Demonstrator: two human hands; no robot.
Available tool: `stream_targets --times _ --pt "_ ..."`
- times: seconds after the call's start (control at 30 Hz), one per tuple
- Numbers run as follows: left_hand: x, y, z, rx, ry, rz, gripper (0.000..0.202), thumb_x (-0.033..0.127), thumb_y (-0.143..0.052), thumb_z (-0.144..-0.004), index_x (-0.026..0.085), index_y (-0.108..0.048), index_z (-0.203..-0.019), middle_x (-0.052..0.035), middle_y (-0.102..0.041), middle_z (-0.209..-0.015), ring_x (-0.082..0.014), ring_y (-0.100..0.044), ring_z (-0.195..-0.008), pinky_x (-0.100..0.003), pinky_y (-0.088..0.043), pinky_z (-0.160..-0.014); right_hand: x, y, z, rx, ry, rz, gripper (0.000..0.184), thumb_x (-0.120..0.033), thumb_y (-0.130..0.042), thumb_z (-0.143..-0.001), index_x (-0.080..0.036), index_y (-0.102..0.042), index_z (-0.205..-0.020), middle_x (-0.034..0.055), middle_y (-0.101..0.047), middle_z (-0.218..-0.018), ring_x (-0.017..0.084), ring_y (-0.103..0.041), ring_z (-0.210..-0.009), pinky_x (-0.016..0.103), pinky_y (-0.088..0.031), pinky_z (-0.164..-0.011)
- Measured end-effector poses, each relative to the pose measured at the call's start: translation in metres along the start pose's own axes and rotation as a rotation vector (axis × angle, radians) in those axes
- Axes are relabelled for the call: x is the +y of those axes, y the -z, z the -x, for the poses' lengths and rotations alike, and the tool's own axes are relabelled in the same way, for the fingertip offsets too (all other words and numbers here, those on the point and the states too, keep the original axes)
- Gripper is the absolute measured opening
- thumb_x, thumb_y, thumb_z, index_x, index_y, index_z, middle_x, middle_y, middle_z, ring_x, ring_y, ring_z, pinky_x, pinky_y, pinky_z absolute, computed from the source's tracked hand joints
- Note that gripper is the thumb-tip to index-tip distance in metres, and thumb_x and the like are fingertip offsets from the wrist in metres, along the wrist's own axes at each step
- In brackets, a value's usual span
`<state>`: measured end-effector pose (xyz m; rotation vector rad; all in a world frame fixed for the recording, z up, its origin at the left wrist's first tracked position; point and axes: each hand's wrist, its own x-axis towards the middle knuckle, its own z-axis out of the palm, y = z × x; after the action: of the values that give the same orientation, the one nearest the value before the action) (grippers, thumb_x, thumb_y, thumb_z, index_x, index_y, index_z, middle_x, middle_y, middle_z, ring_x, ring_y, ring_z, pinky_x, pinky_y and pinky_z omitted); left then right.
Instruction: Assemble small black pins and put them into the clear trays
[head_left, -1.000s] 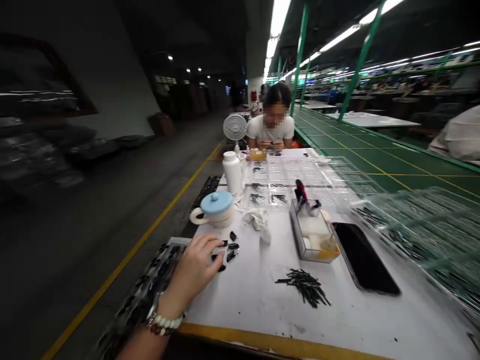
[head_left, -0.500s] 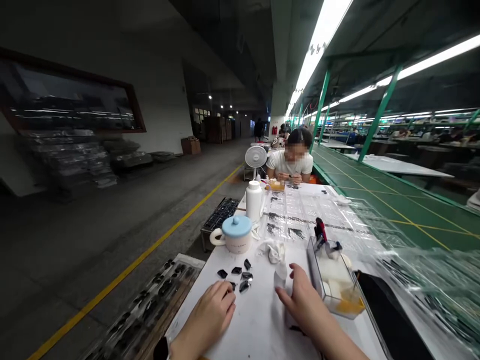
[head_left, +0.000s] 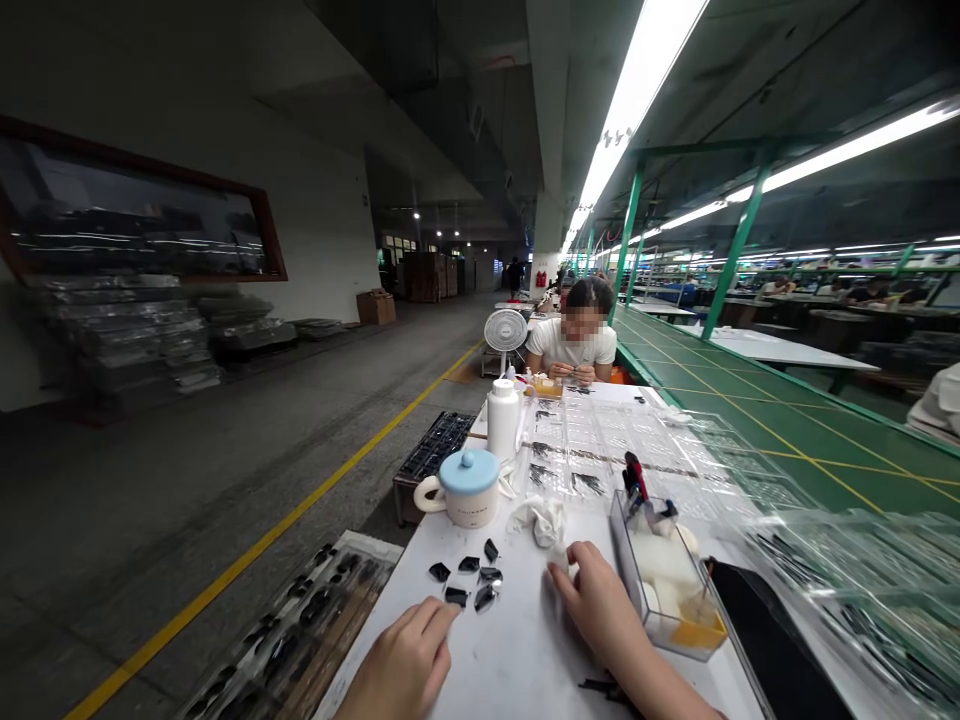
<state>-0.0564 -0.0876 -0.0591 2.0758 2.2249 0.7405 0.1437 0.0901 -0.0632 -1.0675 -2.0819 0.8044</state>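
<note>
From where I stand, the person's left hand (head_left: 401,665) lies low over a white work table (head_left: 510,650), cut off by the bottom of the view, its fingertips (head_left: 450,612) just beside a scatter of six glossy black pieces (head_left: 469,565). Those fingers look loosely together and nothing shows between them, and the pieces appear to lie on the tabletop, though I can't make out exactly what they are. The right hand (head_left: 600,610) is curled, its fingertips (head_left: 559,572) close to a crumpled white cloth (head_left: 545,520). The curl hides whatever is beneath, so I can't tell whether it is pinching anything. Black slivers (head_left: 600,686) poke out from under the right forearm, partly hidden. Beyond stand a blue-lidded white mug (head_left: 469,470) and a white plastic bottle (head_left: 502,420), next to clear plastic trays (head_left: 592,450) holding dark parts. To the right, a clear box (head_left: 664,570) holds white sponge and a red-handled tool (head_left: 634,478), with a black smartphone (head_left: 772,640) beside it, cut off by the frame. At the far end, a co-worker (head_left: 570,345) holds something too small to make out.
</note>
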Motion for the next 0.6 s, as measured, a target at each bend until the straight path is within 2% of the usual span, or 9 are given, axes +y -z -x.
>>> stream_targets --times 0.17,0.3,0.47,0.6 --pt "-0.008 -0.004 0.001 0.095 0.091 0.169 0.03 0.012 -0.038 -0.089 0.021 -0.063 -0.102 -0.0091 -0.068 -0.096 -0.0209 -0.069 -0.088 -0.03 -0.057 -0.079 -0.024 0.014 0.007 -0.093 0.022 -0.352 0.036 -0.05 -0.059 -0.079 -0.021 -0.039 -0.07 0.0074 -0.059 -0.091 0.02 -0.057 -0.082 0.031 -0.05 -0.073" --pt "-0.005 0.004 -0.001 0.14 0.195 0.324 0.022 0.023 -0.047 -0.09 0.023 -0.065 -0.102 -0.0078 -0.069 -0.096 -0.0199 -0.069 -0.084 -0.025 -0.057 -0.07 -0.039 0.023 0.018 -0.154 -0.049 -0.655 0.046 -0.056 -0.063 -0.077 -0.022 -0.033 -0.071 0.0095 -0.065 -0.094 0.022 -0.062 -0.092 0.03 -0.05 -0.074" --pt "0.018 0.014 -0.015 0.101 0.281 0.588 0.021 0.027 -0.053 -0.086 0.021 -0.064 -0.103 -0.0075 -0.07 -0.091 -0.0192 -0.067 -0.08 -0.026 -0.058 -0.07 -0.05 0.036 0.03 -0.222 -0.159 -0.925 0.047 -0.057 -0.07 -0.074 -0.021 -0.039 -0.078 0.0095 -0.067 -0.078 0.023 -0.066 -0.072 0.032 -0.05 -0.061" --pt "0.05 0.01 -0.036 -0.035 0.307 0.859 0.027 0.027 -0.059 -0.082 0.015 -0.063 -0.106 -0.008 -0.07 -0.086 -0.0184 -0.069 -0.074 -0.027 -0.058 -0.068 -0.044 0.052 0.04 -0.081 -0.196 -1.044 0.045 -0.057 -0.068 -0.077 -0.019 -0.045 -0.084 0.0025 -0.063 -0.065 0.013 -0.056 -0.054 0.023 -0.042 -0.051"
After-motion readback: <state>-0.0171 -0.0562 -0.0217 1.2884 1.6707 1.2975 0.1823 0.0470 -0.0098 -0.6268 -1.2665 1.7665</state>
